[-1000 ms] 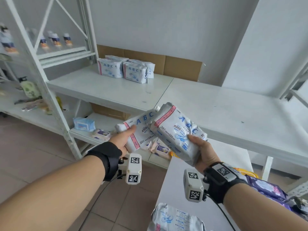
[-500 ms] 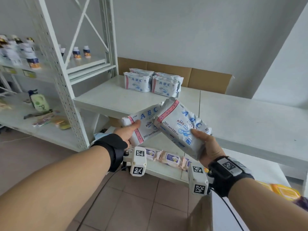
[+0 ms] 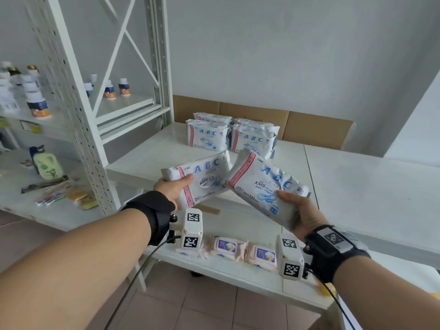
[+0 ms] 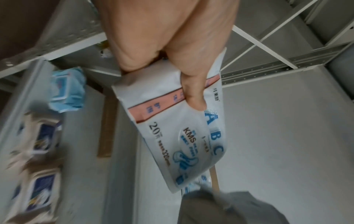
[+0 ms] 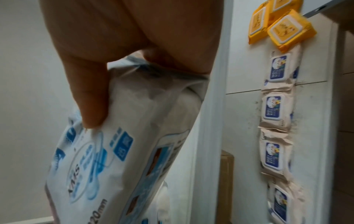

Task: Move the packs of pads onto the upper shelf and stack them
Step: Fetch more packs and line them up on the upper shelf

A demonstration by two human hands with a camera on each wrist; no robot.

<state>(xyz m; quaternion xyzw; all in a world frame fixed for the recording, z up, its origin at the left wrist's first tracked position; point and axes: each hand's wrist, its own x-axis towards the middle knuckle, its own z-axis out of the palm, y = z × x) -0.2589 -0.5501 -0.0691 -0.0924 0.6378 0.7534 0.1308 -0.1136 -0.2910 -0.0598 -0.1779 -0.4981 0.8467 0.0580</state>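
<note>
Standing at the far left of the frame, small bottles line a rack shelf, with a green bottle on the level below. Left of centre, the left hand grips one pack of pads, thumb on top, fingers curled beneath. Beside it, touching at the upper corner, the right hand grips a second pack the same way. Both hang above the front edge of the upper shelf; stacked packs sit at its back. Baby wipes lie below.
</note>
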